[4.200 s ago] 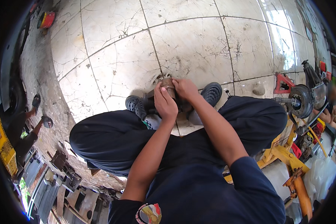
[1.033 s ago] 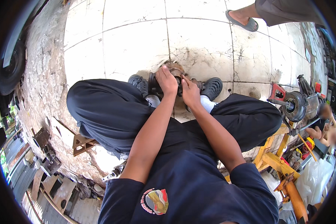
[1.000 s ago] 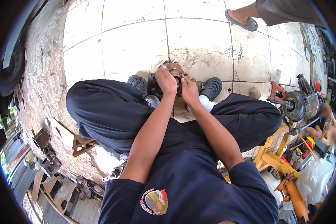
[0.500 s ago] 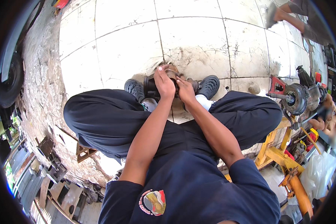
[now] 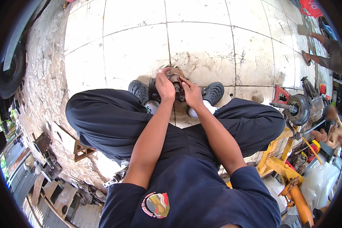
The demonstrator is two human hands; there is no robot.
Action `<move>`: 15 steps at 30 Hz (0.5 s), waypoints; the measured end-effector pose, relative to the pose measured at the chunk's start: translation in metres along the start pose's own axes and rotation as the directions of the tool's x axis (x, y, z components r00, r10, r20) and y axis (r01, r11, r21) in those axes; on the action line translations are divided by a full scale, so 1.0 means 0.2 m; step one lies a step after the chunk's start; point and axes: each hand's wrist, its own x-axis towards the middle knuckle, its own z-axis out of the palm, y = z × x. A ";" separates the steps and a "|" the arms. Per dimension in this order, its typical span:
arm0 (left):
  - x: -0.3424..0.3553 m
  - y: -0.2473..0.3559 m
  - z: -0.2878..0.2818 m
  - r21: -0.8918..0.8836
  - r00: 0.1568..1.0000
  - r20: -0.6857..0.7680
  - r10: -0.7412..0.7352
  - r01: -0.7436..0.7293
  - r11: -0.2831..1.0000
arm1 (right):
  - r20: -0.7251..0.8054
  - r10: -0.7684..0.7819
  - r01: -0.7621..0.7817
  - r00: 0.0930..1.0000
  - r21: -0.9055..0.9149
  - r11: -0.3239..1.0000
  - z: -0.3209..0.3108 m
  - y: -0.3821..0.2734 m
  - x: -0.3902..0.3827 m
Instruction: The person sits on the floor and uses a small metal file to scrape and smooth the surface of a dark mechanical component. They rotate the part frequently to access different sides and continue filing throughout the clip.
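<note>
Between my feet, on the floor, sits a rusty brown and black metal machine part (image 5: 174, 74) with a rounded housing and a short dark shaft. My left hand (image 5: 165, 87) lies along its left side, fingers stretched toward the far end. From the right, my right hand (image 5: 192, 92) grips the part with bent fingers, the index fingertip against the housing. A gap between the hands shows the shaft. Some of the part's underside is hidden by my hands and shoes.
Dark clog shoes (image 5: 214, 93) flank the part. At right, a brake drum assembly (image 5: 299, 109) stands by a yellow metal stand (image 5: 279, 161). A wheel (image 5: 12, 74) is at far left. Another person's legs (image 5: 318, 59) show at upper right; a further person (image 5: 328, 129) is below.
More of the dark shaft shows between my hands, which sit slightly further apart. The whole view has shifted a little. The other person's legs have moved, and something red appears at upper right.
</note>
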 end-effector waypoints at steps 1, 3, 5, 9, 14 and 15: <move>0.01 0.04 -0.02 0.117 0.992 -0.105 0.067 -0.055 0.992 | -0.009 0.000 0.000 1.000 0.025 1.000 0.00 0.03 0.01; 0.14 -0.02 -0.12 0.347 0.985 -0.160 0.057 0.002 0.938 | 0.076 0.154 -0.163 0.985 0.137 0.977 -0.05 0.01 0.04; 0.19 -0.03 -0.17 0.530 0.974 -0.224 -0.020 0.139 0.837 | 0.035 0.168 -0.171 0.985 0.150 0.974 -0.09 -0.06 0.05; 0.22 -0.20 -0.22 0.569 0.914 -0.379 -0.141 0.351 0.744 | -0.054 -0.117 0.108 0.992 -0.150 0.983 -0.13 -0.09 0.06; 0.19 -0.26 -0.21 0.523 0.933 -0.294 -0.207 0.339 0.782 | 0.029 -0.157 0.159 0.987 -0.217 0.963 -0.14 -0.31 0.02; 0.20 -0.28 -0.22 0.513 0.924 -0.293 -0.245 0.368 0.776 | 0.053 -0.075 0.085 0.996 -0.207 0.975 -0.13 -0.37 0.01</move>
